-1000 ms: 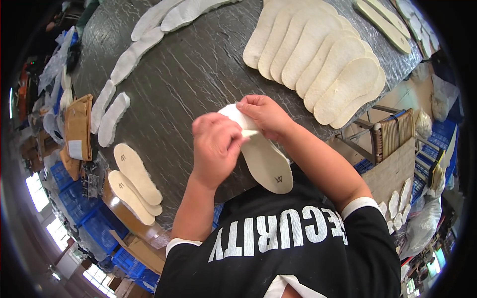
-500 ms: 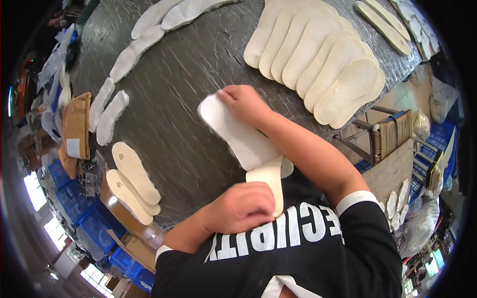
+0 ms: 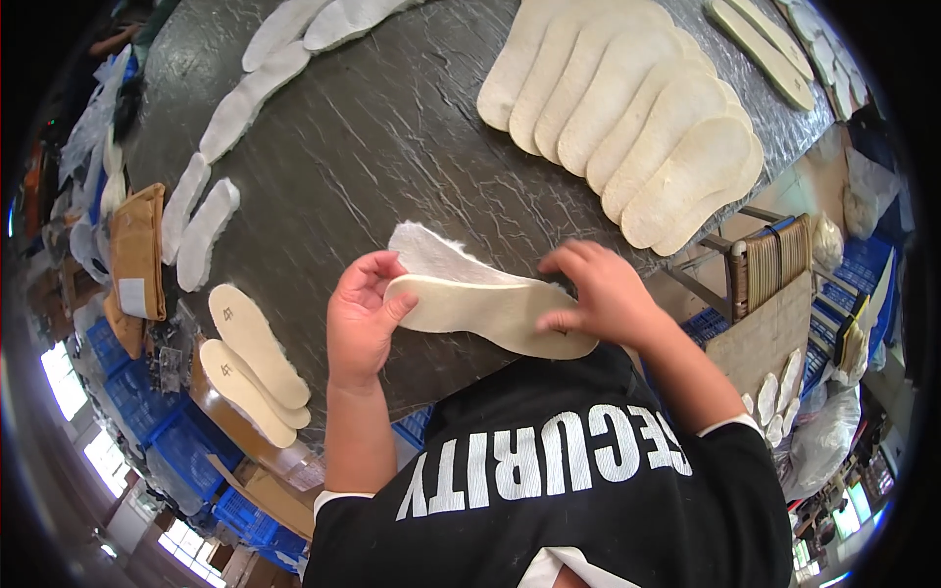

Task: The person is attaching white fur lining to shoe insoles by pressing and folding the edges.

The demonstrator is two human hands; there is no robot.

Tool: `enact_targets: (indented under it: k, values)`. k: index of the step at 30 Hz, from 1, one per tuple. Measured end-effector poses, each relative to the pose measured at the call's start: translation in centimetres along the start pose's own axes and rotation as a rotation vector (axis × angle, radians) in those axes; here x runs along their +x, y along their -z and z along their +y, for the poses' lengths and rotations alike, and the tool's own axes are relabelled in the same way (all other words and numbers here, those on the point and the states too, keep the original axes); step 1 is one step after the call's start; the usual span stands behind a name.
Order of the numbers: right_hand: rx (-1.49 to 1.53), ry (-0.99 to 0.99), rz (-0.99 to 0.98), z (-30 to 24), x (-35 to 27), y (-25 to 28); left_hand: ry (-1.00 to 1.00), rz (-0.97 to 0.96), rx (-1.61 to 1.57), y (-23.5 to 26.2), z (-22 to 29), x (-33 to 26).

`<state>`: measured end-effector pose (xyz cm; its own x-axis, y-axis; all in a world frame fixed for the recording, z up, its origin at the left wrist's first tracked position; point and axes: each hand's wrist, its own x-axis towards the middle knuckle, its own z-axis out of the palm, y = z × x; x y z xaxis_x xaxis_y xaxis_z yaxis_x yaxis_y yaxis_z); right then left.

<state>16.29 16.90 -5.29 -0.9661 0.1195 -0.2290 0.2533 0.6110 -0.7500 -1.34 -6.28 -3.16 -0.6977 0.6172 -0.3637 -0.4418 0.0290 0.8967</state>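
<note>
In front of my body a cream insole (image 3: pixel 495 312) is held up sideways. Pinched at its left end, it sits between the thumb and fingers of my left hand (image 3: pixel 361 314). Behind it shows a white fluffy-edged insole (image 3: pixel 436 253), its upper end sticking out above the cream one; the rest is hidden. My right hand (image 3: pixel 603 294) is at the other end, thumb against the cream face and fingers apart above the edge, slightly blurred. Whether those fingers touch the white piece I cannot tell.
A fanned row of cream insoles (image 3: pixel 627 127) lies at the far right of the dark table (image 3: pixel 323 186). White fluffy insoles (image 3: pixel 250 98) curve along the far left. Two marked insoles (image 3: pixel 257 363) overlap at the left edge. A wooden-framed stool (image 3: pixel 769 269) stands to the right.
My left hand has risen and turned the cream insole sideways in front of the white one. My right hand has moved right and down, off the white insole's far end.
</note>
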Motion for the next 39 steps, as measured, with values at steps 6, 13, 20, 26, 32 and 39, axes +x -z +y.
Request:
enact_targets:
  k: [6, 13, 20, 26, 32, 39]
  values:
    - [0.079, -0.267, 0.031, -0.7, -3.7, -3.0, -0.004, -0.6, 1.02, -1.2, 5.8, 3.1]
    - [0.111, -0.093, 0.015, -1.5, -1.9, -3.0, 0.048, -1.002, 1.76, -6.8, 3.7, 4.4]
    - [0.024, 0.349, 0.143, -1.7, -0.8, -4.7, 0.943, -0.909, 0.785, -3.6, 1.9, 6.8]
    - [0.387, 0.47, 0.076, 0.6, -3.1, -3.0, 0.559, -0.863, 1.12, -3.7, 1.0, 4.4]
    - [0.533, 0.386, -0.002, 1.3, -5.2, -0.5, 0.378, -0.718, 1.189, -3.7, -0.3, 2.2]
    - [0.286, 0.414, 0.136, -0.8, -2.1, -3.9, 0.064, -0.622, 1.137, -2.7, -1.0, 2.0]
